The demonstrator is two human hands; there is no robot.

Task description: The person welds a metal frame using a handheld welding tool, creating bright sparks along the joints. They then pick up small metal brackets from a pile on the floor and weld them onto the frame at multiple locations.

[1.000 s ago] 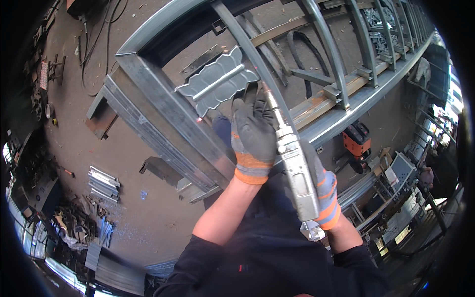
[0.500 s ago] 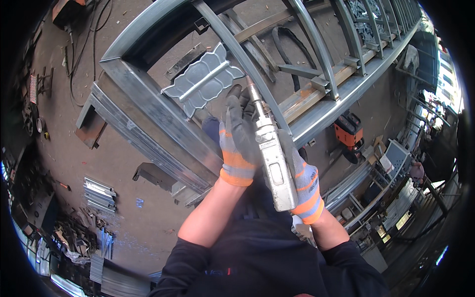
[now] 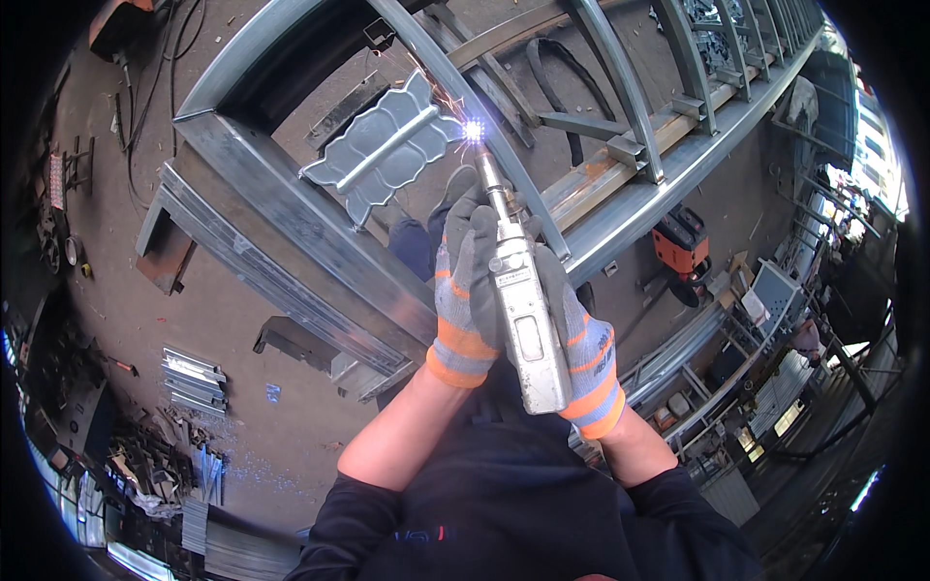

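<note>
A silver handheld laser welding gun (image 3: pixel 528 310) slants up and away from me between both gloved hands. My right hand (image 3: pixel 581 339) wraps around its body from the right. My left hand (image 3: pixel 467 281) is closed against its front neck from the left. At the nozzle tip a bright spark (image 3: pixel 473 131) glows, with orange sparks flying up and left. That glow sits where the right corner of a grey scalloped, leaf-like metal plate (image 3: pixel 387 145) meets a curved steel bar (image 3: pixel 518 184). The plate's left end lies by the thick frame tube (image 3: pixel 281 194).
The frame's long side rail (image 3: pixel 630 218) runs to the upper right with several curved bars. An orange-black machine (image 3: pixel 681 247) stands on the floor beyond it. Stacked metal strips (image 3: pixel 194 380) lie on the floor at left. A black cable (image 3: pixel 136 136) trails at upper left.
A bright weld spark has appeared at the nozzle tip. The gun and both hands have shifted slightly left, and the frame and plate sit a little further up-left in view.
</note>
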